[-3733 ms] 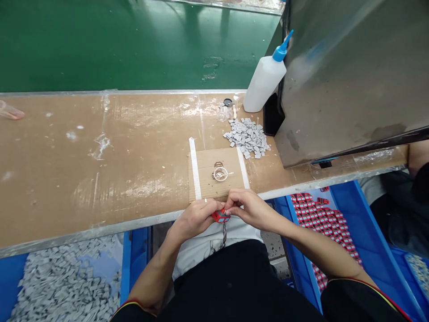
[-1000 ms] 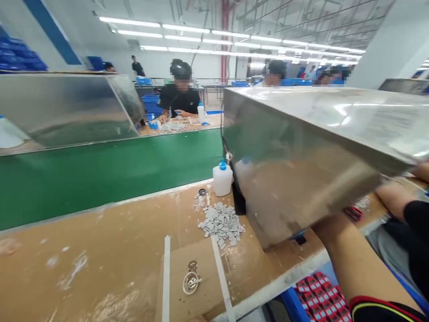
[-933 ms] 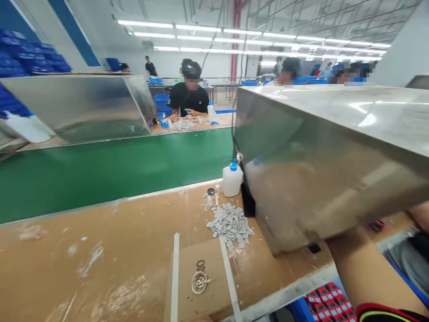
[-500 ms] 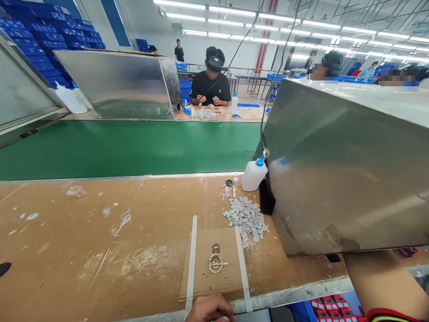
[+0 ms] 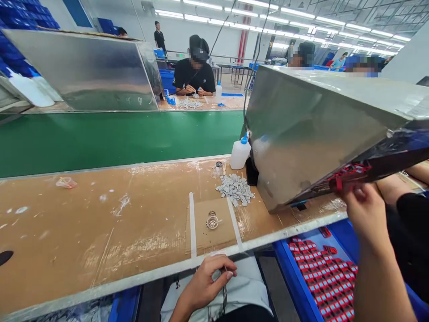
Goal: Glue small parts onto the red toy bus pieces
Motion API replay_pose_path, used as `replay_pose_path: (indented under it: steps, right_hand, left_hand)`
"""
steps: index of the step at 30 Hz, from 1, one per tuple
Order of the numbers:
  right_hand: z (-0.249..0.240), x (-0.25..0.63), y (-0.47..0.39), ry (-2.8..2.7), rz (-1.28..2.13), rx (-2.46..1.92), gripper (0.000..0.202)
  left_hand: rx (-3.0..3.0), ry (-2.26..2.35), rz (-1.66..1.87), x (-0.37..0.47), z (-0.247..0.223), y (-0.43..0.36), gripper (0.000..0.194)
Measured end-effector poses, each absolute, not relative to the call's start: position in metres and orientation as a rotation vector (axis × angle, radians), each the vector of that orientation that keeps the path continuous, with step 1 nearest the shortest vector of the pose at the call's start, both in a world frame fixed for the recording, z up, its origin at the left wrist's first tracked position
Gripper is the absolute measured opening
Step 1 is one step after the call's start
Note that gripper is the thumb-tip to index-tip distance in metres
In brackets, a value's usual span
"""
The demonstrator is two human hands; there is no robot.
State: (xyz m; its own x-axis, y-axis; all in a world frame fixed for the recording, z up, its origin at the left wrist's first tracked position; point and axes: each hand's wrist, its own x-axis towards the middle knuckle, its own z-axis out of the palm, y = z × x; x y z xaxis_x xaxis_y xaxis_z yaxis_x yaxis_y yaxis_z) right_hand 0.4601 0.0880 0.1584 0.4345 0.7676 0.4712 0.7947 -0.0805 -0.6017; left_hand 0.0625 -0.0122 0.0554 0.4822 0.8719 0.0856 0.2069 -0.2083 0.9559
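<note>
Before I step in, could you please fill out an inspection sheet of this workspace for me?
Surface: brown table with pale marks.
Job's things: red pieces in a blue bin; heaped gray tiles; small cup on a cardboard pad.
Clutter: crumpled clear plastic; blue-capped bottle.
Hands: right hand holds a blurred red piece by the metal hood; left hand half-curled near the table edge, nothing clearly seen in it.
Cables: dark cable hanging beside the metal hood.
Surroundings: green surface beyond the table; co-worker seated opposite.
</note>
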Motion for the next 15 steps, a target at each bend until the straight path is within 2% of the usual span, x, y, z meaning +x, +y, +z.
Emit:
replay_pose_path:
  steps: [4,6,8,10,15]
  right_hand:
    - [0.116,0.379,0.009,-1.297,1.001,-1.491,0.044]
    - [0.098,0.325,-0.016,-1.28,1.389,-1.285,0.043]
    - [0.083,0.28,-0.026,-1.206,1.589,-1.11,0.042]
    - [0.071,0.249,-0.027,-1.133,1.692,-0.983,0.043]
    - [0.057,0.225,-0.018,-1.108,1.776,-0.93,0.052]
  left_hand:
    - [1.727,0.833,0.916,0.074,0.063,-0.013,0.029]
    - [1.739,0.8,0.997,0.079,0.065,-0.011,0.042]
    - [1.756,0.748,1.039,0.08,0.067,-0.01,0.047]
    - [1.737,0.73,1.092,0.078,0.07,-0.011,0.044]
    - [1.64,0.888,1.179,0.067,0.075,-0.017,0.033]
